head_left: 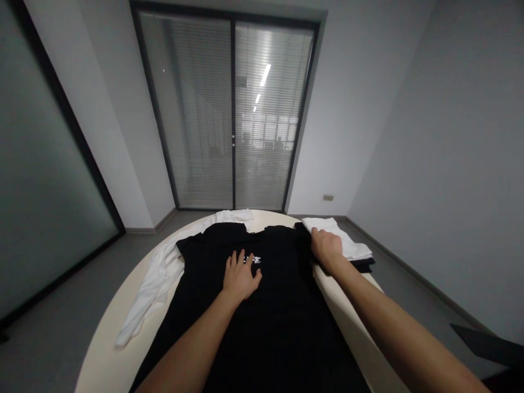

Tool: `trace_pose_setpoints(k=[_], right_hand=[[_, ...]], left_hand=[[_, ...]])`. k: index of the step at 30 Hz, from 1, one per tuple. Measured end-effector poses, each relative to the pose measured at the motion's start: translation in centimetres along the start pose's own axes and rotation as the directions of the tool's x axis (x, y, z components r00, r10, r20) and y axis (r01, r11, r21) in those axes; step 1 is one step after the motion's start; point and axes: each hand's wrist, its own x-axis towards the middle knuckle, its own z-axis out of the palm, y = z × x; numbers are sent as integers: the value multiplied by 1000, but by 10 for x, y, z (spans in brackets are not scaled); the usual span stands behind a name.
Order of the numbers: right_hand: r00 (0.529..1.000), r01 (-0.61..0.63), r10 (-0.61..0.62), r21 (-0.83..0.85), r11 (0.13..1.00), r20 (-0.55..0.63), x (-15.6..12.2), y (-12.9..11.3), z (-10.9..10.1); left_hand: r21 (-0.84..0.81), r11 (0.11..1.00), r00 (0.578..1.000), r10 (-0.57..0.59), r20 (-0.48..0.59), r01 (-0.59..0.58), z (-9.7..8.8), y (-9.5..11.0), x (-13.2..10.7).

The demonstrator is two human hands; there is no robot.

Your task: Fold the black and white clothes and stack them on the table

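A black T-shirt (270, 322) lies spread on the table, its neck at the far side and a small white print on its chest. My left hand (240, 277) rests flat on the chest with fingers spread, partly covering the print. At the shirt's right sleeve, my right hand (326, 248) has its fingers curled around the black fabric. Just beside that hand is a folded white garment (347, 240) on top of dark folded cloth (362, 266).
A crumpled white garment (153, 289) runs along the left edge of the rounded, pale table (108, 338). Beyond the table stands a glass door (233, 180) with blinds. A dark flat object (487, 344) juts in at the lower right.
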Motion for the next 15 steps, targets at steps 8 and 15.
trace_pose_setpoints(k=[8, 15], right_hand=[[967, 253, -252, 236, 938, -33, 27, -63, 13], [960, 252, -278, 361, 898, 22, 77, -123, 24]], left_hand=[[-22, 1000, 1000, -2, 10, 3, -3, 2, 0], [-56, 998, 998, -41, -55, 38, -1, 0, 7]])
